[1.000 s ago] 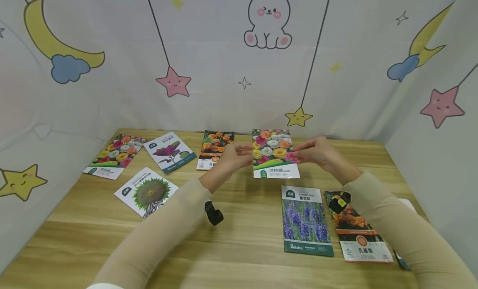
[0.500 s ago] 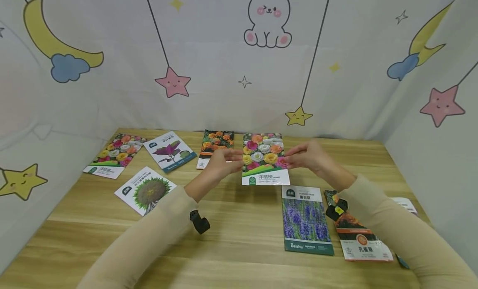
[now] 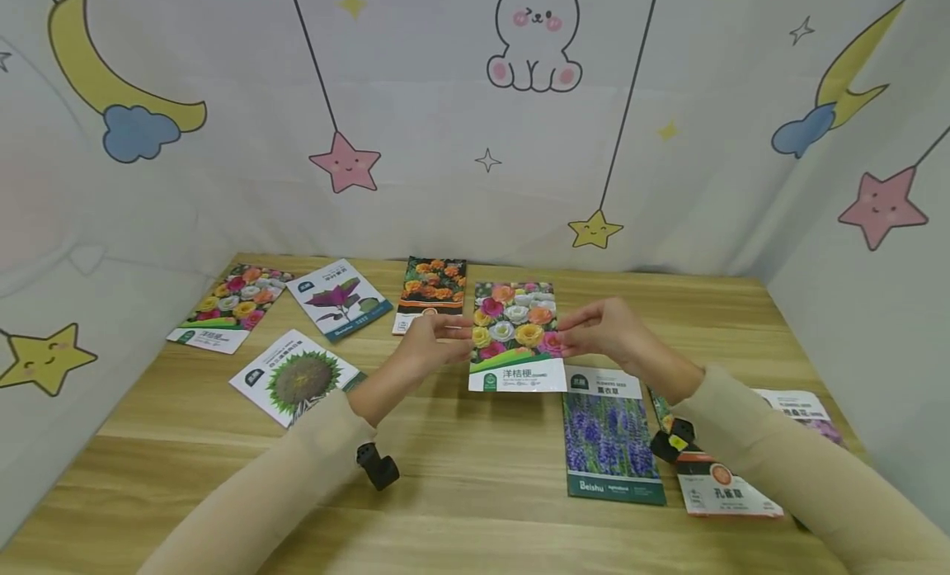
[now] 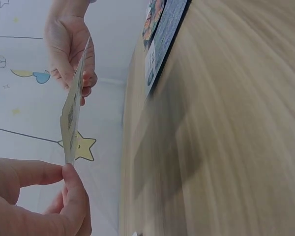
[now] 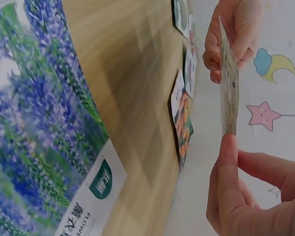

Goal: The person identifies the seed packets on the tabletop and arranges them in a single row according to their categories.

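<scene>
A seed packet (image 3: 517,336) printed with mixed pink, white, yellow and orange flowers is held above the table by both hands. My left hand (image 3: 419,352) pinches its left edge between thumb and fingers; my right hand (image 3: 619,336) pinches the right edge. Both wrist views show the packet (image 4: 73,115) nearly edge-on, off the wood, with a shadow below. Just under its lower right corner lies a lavender seed packet (image 3: 612,439), with a marigold packet (image 3: 723,488) partly hidden by the right forearm. Behind the left hand is another marigold packet (image 3: 430,290).
At the left of the wooden table (image 3: 460,509) lie a second mixed-flower packet (image 3: 230,309), a purple-leaf packet (image 3: 340,299) and a sunflower packet (image 3: 297,379). A white and pink packet (image 3: 801,412) shows past the right forearm. A printed curtain (image 3: 438,220) stands behind the table.
Both hands have brought the mixed-flower packet toward the person and slightly left. Its lower corner now overlaps the top of the lavender packet in the head view. The other packets have stayed in place.
</scene>
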Demonstrator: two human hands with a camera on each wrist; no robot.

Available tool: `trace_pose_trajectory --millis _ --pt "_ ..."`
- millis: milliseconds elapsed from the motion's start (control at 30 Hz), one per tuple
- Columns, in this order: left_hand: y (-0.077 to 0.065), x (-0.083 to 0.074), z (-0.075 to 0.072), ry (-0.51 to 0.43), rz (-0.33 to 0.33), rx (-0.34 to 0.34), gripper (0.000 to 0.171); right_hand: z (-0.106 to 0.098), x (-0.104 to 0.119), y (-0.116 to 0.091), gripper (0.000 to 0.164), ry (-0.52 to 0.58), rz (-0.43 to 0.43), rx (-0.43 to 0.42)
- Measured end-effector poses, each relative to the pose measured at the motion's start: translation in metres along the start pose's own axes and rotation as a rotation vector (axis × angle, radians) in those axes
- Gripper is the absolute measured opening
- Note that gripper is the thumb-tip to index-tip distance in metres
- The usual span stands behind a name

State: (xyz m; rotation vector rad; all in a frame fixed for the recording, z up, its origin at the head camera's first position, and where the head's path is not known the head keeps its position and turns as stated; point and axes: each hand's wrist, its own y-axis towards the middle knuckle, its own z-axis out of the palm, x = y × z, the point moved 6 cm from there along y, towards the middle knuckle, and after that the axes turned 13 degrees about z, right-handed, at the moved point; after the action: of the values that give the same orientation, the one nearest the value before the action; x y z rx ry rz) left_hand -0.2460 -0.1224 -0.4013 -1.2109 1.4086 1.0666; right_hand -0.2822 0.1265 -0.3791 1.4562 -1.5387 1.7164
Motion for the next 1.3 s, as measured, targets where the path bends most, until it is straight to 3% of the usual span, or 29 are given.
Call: trace_pose_trajectory --millis 333,533,733,1133,1300 --pt "-0.019 0.009 0.002 0.043 -0.005 0.009 0.035 0.011 -0.018 -0.012 0.026 -0.031 0.003 -0.015" --pt "-0.036 0.009 0.006 0.128 0.059 0.057 0.033 0.019 -0.032 -0.021 0.024 -0.011 0.02 0.004" --pt "-0.051 0.017 0.012 0.194 0.044 0.072 0.029 0.026 -0.046 -0.029 0.021 -0.03 0.046 -0.003" --pt "-0.066 0.023 0.02 0.276 0.136 0.139 0.02 0.038 -0.064 -0.035 0.018 -0.062 0.046 0.037" --pt "-0.066 0.031 0.022 0.303 0.138 0.159 0.02 0.041 -0.072 -0.033 0.017 -0.085 0.058 0.034"
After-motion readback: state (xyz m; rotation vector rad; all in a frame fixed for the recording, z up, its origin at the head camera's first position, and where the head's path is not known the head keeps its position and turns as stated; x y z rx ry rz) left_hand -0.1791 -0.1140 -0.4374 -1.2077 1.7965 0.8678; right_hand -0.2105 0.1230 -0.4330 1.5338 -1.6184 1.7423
